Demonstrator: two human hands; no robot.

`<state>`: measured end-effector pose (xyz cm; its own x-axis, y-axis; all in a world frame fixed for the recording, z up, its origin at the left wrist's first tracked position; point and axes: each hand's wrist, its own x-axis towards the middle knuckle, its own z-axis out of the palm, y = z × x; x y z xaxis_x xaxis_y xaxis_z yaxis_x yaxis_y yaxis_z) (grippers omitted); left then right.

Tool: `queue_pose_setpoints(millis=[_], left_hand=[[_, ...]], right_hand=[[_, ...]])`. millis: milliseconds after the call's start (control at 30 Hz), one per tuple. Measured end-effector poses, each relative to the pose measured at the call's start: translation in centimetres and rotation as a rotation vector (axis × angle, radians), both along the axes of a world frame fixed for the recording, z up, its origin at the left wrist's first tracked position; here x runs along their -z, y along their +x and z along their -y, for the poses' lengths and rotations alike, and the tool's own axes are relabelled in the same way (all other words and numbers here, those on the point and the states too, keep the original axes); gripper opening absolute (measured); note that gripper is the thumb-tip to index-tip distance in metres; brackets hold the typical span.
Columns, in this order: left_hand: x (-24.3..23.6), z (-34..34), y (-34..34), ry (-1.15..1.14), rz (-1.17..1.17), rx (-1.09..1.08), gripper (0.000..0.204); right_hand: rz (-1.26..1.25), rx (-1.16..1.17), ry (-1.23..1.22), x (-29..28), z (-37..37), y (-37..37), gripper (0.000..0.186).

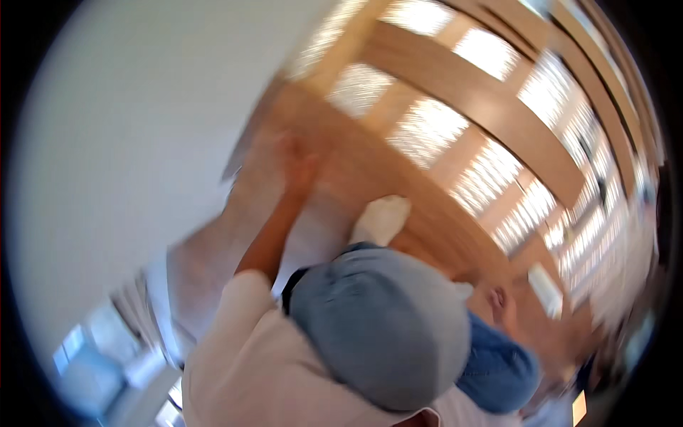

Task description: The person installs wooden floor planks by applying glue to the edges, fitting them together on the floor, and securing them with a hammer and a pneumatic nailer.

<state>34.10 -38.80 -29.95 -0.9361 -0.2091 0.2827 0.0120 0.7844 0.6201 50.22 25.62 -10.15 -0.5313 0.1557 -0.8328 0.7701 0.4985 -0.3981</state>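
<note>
A: Which step are you on?
B: Apparently, you are positioning the wooden board (434, 213) under your left hand (302, 160). Blur hides that grip; I cannot tell its state.
A: Next?
B: Probably, steady your palm.

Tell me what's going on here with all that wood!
A person with bent knees has their left hand over a wide wooden board; it's too blurry to tell if it's touching. The right hand, blurry too, is near a small white thing. More wooden planks are spread out ahead, with bright, shiny patches between them.
</note>
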Motion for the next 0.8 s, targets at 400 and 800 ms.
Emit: queue_pose_setpoints(millis=[400,800], left_hand=[[3.2,-54.8,10.0,0.387,0.319,1.431,0.072],[6.8,-39.4,-3.3,-0.007,0.305,1.136,0.071]], right_hand=[[0.133,0.57,0.407,-0.5,8.3,21.1,0.028],[-0.038,0.661,0.497,6.7,-0.9,22.9,0.045]])
